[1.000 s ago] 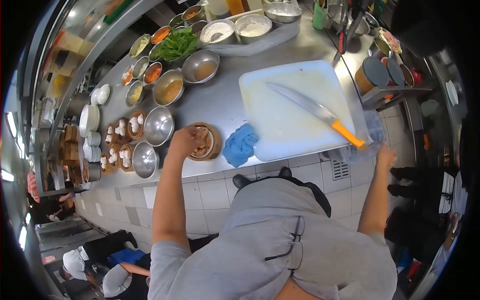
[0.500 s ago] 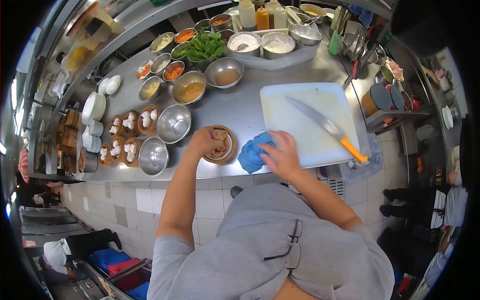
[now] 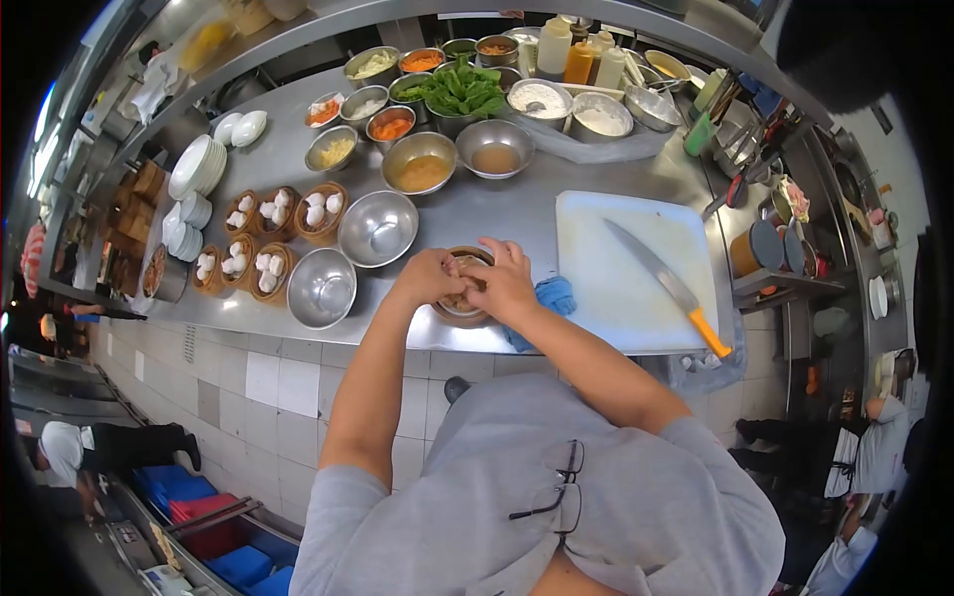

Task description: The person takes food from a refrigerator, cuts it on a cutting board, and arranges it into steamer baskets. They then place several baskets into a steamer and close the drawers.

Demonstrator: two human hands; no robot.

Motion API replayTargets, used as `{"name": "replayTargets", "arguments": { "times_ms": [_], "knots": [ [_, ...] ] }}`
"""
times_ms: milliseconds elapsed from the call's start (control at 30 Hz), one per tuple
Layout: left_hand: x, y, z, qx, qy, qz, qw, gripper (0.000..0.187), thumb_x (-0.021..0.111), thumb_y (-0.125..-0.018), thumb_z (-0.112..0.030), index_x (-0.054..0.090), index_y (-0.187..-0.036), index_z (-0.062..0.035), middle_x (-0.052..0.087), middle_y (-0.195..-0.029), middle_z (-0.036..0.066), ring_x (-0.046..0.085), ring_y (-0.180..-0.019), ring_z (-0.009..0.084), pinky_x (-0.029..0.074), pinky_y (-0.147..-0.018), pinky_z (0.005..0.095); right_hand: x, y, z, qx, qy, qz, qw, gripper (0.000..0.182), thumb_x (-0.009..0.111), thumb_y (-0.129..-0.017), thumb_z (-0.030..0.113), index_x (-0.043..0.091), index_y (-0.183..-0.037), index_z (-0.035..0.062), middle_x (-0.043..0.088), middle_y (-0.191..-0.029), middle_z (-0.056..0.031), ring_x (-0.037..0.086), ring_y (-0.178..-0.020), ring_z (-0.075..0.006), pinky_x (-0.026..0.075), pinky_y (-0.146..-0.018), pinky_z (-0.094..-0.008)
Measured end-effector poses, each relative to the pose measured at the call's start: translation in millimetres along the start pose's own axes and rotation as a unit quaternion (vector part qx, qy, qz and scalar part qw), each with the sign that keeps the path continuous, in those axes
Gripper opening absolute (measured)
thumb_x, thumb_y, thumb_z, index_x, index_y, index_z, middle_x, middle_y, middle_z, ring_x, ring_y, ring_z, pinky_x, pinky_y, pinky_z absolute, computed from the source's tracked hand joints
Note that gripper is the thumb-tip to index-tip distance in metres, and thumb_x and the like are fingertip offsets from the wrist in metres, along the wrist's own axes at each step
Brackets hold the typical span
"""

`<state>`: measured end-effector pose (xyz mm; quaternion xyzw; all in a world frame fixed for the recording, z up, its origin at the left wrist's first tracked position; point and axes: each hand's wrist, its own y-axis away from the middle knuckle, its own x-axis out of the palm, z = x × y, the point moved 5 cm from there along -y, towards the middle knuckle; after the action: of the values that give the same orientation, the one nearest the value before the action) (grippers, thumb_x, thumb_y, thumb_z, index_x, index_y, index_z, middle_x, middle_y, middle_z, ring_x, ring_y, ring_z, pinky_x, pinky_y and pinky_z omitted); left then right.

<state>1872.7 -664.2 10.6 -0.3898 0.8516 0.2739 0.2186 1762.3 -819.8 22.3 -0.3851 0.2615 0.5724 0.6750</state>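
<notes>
A small round bamboo steamer basket (image 3: 459,318) sits near the front edge of the steel table. Inside it are light brown pieces of food (image 3: 458,296), whose exact kind I cannot make out. My left hand (image 3: 427,279) reaches in from the left, fingers bent and closed on the food. From the right, my right hand (image 3: 505,284) comes over the same basket, its fingertips closing on the pieces near my left fingers. Both hands cover much of the basket's inside. A crumpled blue cloth (image 3: 557,295) lies beside my right wrist, partly hidden by the forearm.
On the right, a knife (image 3: 658,275) with a yellow handle lies on a white cutting board (image 3: 596,298). Two steel bowls (image 3: 379,229) stand left, beyond them several steamers with white buns (image 3: 323,211). Bowls of ingredients, leafy greens (image 3: 464,91) and sauce bottles line the back.
My right hand has let go of the blue cloth and moved left to the steamer basket. My left hand stays at the food. The view has shifted slightly.
</notes>
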Motion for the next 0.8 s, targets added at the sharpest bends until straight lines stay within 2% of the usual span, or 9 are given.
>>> {"name": "replayTargets", "arguments": {
  "times_ms": [67, 300, 367, 400, 467, 567, 600, 733, 800],
  "knots": [
    [-7.6, -3.2, -1.6, 0.008, -0.025, -0.008, 1.000, 0.038, 0.088, -0.067, -0.023, 0.075, -0.096, -0.0016, 0.077, -0.086, 0.012, 0.074, -0.079, 0.0238, 0.059, -0.078, 0.0369, 2.4, -0.1, -7.4, -0.029, 0.052, -0.010, 0.998, 0.039, 0.086, -0.075, 0.028, 0.084, -0.114, 0.0275, 0.049, -0.158, -0.0100, 0.040, -0.140, -0.0380, 0.036, -0.115, -0.0506],
    [-16.8, 0.1, 0.4, 0.024, 0.037, 0.026, 0.999, 0.039, 0.082, -0.073, -0.015, 0.076, -0.108, 0.0009, 0.079, -0.093, 0.014, 0.075, -0.083, 0.0250, 0.059, -0.076, 0.0381, -18.9, 23.1, -26.2, 0.013, 0.014, -0.075, 0.997, 0.045, 0.088, -0.080, 0.039, 0.081, -0.121, 0.0206, 0.052, -0.153, -0.0122, 0.044, -0.136, -0.0375, 0.038, -0.112, -0.0501],
    [-16.4, 4.6, 0.8, 0.128, 0.015, -0.053, 0.990, 0.045, 0.083, -0.071, -0.013, 0.075, -0.114, -0.0006, 0.078, -0.092, 0.016, 0.075, -0.084, 0.0282, 0.058, -0.077, 0.0405, -29.3, 39.6, -34.7, 0.047, 0.072, -0.059, 0.995, 0.060, 0.089, -0.079, 0.043, 0.076, -0.130, 0.0151, 0.052, -0.151, -0.0154, 0.044, -0.136, -0.0376, 0.038, -0.112, -0.0496],
    [-17.1, 9.1, 1.0, 0.128, 0.016, -0.049, 0.990, 0.045, 0.083, -0.071, -0.013, 0.075, -0.114, -0.0006, 0.078, -0.092, 0.016, 0.075, -0.084, 0.0282, 0.058, -0.077, 0.0405, -36.2, 48.8, -35.3, 0.051, 0.073, -0.058, 0.994, 0.060, 0.089, -0.079, 0.043, 0.076, -0.130, 0.0151, 0.052, -0.151, -0.0154, 0.044, -0.136, -0.0376, 0.038, -0.112, -0.0496],
    [-25.8, 29.8, -20.7, 0.060, -0.103, -0.016, 0.993, 0.047, 0.077, -0.076, -0.003, 0.072, -0.121, 0.0048, 0.079, -0.104, 0.017, 0.075, -0.092, 0.0244, 0.060, -0.085, 0.0365, -46.8, 65.8, -32.4, 0.069, 0.090, -0.014, 0.993, 0.069, 0.089, -0.079, 0.043, 0.071, -0.137, 0.0093, 0.053, -0.148, -0.0180, 0.044, -0.137, -0.0378, 0.037, -0.113, -0.0502],
    [-12.5, 31.1, -6.2, 0.046, -0.131, 0.037, 0.990, 0.051, 0.078, -0.075, -0.002, 0.072, -0.125, 0.0041, 0.078, -0.106, 0.021, 0.076, -0.098, 0.0271, 0.060, -0.088, 0.0371, -29.0, 82.5, -36.6, 0.093, 0.131, 0.006, 0.987, 0.072, 0.088, -0.079, 0.040, 0.067, -0.141, 0.0080, 0.051, -0.148, -0.0191, 0.044, -0.137, -0.0387, 0.037, -0.113, -0.0507],
    [-7.1, 35.9, -7.4, 0.122, -0.167, -0.042, 0.977, 0.049, 0.078, -0.074, 0.000, 0.072, -0.123, 0.0039, 0.076, -0.105, 0.022, 0.076, -0.095, 0.0288, 0.061, -0.087, 0.0379, -19.3, 83.8, -41.4, 0.094, 0.130, 0.006, 0.987, 0.072, 0.088, -0.079, 0.040, 0.067, -0.141, 0.0080, 0.051, -0.148, -0.0191, 0.044, -0.137, -0.0387, 0.037, -0.113, -0.0507],
    [5.6, 36.2, -6.2, 0.087, -0.126, -0.057, 0.987, 0.053, 0.079, -0.073, 0.002, 0.070, -0.126, 0.0039, 0.073, -0.111, 0.024, 0.074, -0.096, 0.0304, 0.060, -0.087, 0.0388, 15.8, 81.8, -71.7, 0.029, 0.167, 0.077, 0.982, 0.049, 0.083, -0.081, 0.028, 0.073, -0.124, 0.0057, 0.062, -0.135, -0.0177, 0.051, -0.128, -0.0378, 0.042, -0.109, -0.0501],
    [-4.8, 57.7, -26.7, 0.124, -0.111, -0.144, 0.976, 0.060, 0.080, -0.075, 0.002, 0.065, -0.133, 0.0042, 0.068, -0.121, 0.023, 0.072, -0.100, 0.0316, 0.059, -0.089, 0.0390, 5.2, 71.1, -75.2, -0.009, 0.149, 0.118, 0.982, 0.041, 0.081, -0.082, 0.024, 0.075, -0.118, 0.0060, 0.066, -0.129, -0.0162, 0.055, -0.124, -0.0363, 0.044, -0.107, -0.0490]
  ]
}}
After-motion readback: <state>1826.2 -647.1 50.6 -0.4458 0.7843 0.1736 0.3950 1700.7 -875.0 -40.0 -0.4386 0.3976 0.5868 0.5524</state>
